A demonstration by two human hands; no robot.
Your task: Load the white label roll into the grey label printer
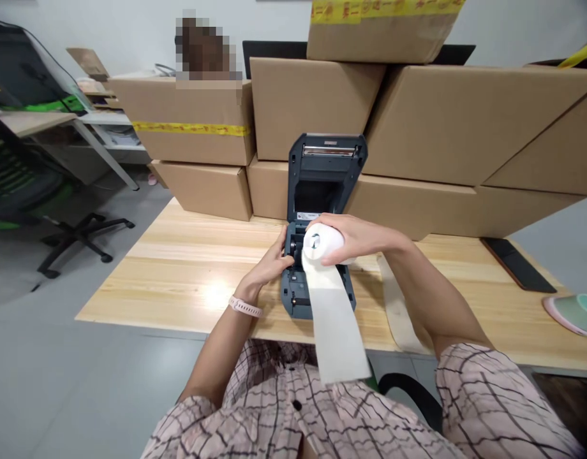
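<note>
A dark grey label printer (pixel 300 310) stands on the wooden table with its lid (pixel 319 172) swung up. My left hand (pixel 270 264) holds the printer's left side, its thumb over the inner edge and the fingers along the outside. Just above the printer's bay, my right hand (pixel 358 237) grips a roll of white label paper (pixel 328 242) from the right. The roll's hollow core faces left. From it a long loose strip (pixel 336 331) hangs over the printer's front and past the table edge. The roll hides part of the bay.
Cardboard boxes (pixel 317 105) are stacked behind the printer. A second pale strip (pixel 396 306) lies under my right forearm. Farther right are a dark flat object (pixel 518 264) and a green and pink container (pixel 578 312). A person (pixel 205 48) is behind the boxes; an office chair (pixel 78 236) stands left.
</note>
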